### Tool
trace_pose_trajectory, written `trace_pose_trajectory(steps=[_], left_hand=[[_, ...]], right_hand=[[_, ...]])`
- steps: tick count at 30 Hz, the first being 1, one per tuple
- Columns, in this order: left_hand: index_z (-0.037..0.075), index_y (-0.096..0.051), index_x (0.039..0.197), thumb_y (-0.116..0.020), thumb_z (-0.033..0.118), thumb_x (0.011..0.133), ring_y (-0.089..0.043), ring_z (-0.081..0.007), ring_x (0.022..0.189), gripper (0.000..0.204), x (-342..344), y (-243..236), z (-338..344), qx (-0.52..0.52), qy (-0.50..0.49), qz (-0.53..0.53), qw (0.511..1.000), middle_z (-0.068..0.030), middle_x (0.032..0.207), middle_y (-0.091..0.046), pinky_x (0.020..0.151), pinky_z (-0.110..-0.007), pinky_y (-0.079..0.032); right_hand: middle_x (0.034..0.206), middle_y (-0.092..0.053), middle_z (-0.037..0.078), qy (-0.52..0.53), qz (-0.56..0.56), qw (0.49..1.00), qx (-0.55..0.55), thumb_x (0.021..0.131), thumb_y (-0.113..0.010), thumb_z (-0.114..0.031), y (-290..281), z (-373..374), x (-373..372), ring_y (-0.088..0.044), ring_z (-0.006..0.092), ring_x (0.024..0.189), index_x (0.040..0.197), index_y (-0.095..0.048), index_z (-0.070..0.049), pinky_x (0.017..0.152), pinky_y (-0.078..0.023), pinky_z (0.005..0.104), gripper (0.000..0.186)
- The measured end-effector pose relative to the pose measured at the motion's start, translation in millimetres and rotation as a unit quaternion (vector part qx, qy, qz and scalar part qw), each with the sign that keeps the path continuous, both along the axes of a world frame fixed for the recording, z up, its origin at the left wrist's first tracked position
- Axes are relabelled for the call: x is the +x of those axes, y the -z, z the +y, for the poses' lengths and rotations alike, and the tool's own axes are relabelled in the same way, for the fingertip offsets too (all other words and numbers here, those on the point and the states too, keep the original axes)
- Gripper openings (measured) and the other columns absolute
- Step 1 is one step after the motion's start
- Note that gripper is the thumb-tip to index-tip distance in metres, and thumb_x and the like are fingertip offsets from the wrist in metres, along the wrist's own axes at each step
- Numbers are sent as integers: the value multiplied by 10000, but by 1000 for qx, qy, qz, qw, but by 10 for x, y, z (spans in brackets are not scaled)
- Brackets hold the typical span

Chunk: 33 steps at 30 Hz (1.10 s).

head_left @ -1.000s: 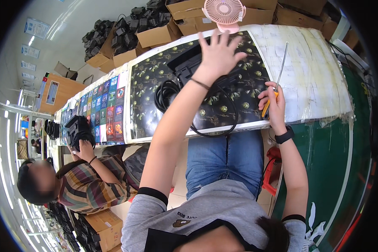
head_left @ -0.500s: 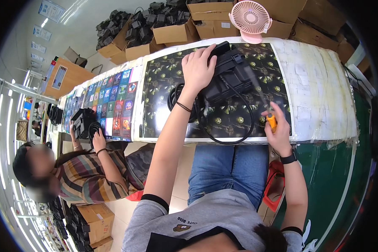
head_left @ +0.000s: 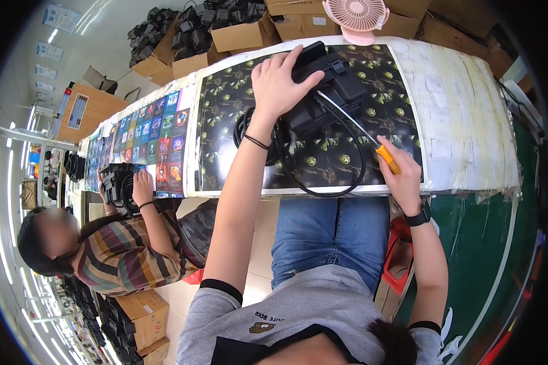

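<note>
Head view: right grip [head_left: 402, 173] curls around the screwdriver [head_left: 384, 154].

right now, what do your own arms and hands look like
Short grey sleeves end in black cuffs, with bare forearms below. The left grip and right grip are gloveless. A thin dark band circles the left wrist; a wider black watch-style band the right.

From over here I see a shiny metal shaft and orange plastic handle on the screwdriver [head_left: 388, 159] in my right hand [head_left: 403, 171], matt black plastic on the device [head_left: 342, 85] under my left hand [head_left: 279, 88], glossy printed sheet [head_left: 341, 155] below it.
</note>
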<state>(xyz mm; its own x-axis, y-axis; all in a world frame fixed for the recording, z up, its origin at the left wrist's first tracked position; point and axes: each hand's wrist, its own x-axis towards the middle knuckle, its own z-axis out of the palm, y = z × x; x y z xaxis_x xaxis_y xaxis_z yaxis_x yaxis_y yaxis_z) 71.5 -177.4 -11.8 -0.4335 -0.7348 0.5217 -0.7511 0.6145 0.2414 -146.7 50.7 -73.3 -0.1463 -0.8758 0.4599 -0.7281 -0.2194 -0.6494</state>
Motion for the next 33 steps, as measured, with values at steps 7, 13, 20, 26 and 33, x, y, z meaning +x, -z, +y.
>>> trace_pose_trajectory(steps=[7, 13, 20, 26, 33], left_hand=[[172, -476, 1445, -678, 771, 648, -399, -317, 1355, 1018, 98, 20, -93, -5, 43, -65, 997, -110, 1352, -544, 1104, -482, -240], [173, -426, 1481, -748, 702, 591, -290, -337, 1427, 1084, 133, -9, -123, 53, 64, -69, 994, -133, 1421, -488, 1135, -502, -172], [173, -420, 1485, -767, 700, 555, -271, -348, 1433, 1123, 124, -18, -169, 39, 71, -92, 992, -133, 1437, -476, 1137, -522, -170], [175, -421, 1482, -749, 764, 544, -331, -345, 1403, 1155, 84, -62, -184, 22, 91, -89, 992, -126, 1413, -497, 1135, -541, -175], [90, -509, 1359, -730, 692, 639, -492, -329, 1268, 964, -145, -124, -39, 39, 21, -99, 994, -168, 1314, -563, 1069, -566, -288]], right_hand=[[1117, -705, 106, 86, -185, 979, 13, 882, -692, -71, 82, -40, -115, -681, 169, 950, 1272, -636, -84, 842, -517, 286, 394], [1100, -704, 88, 86, -235, 968, 36, 897, -684, -92, 94, -34, -129, -660, 128, 926, 1271, -635, -83, 817, -511, 268, 378], [1099, -703, 99, 71, -221, 972, 25, 890, -686, -81, 52, -33, -109, -666, 142, 925, 1260, -639, -87, 813, -513, 272, 373], [1109, -707, 119, 51, -142, 988, -29, 873, -698, -67, 50, -52, -107, -691, 187, 932, 1256, -641, -95, 816, -524, 286, 388], [1081, -713, 123, 54, -133, 989, -24, 869, -703, -71, 43, -33, -79, -702, 215, 916, 1236, -654, -113, 804, -532, 297, 373]])
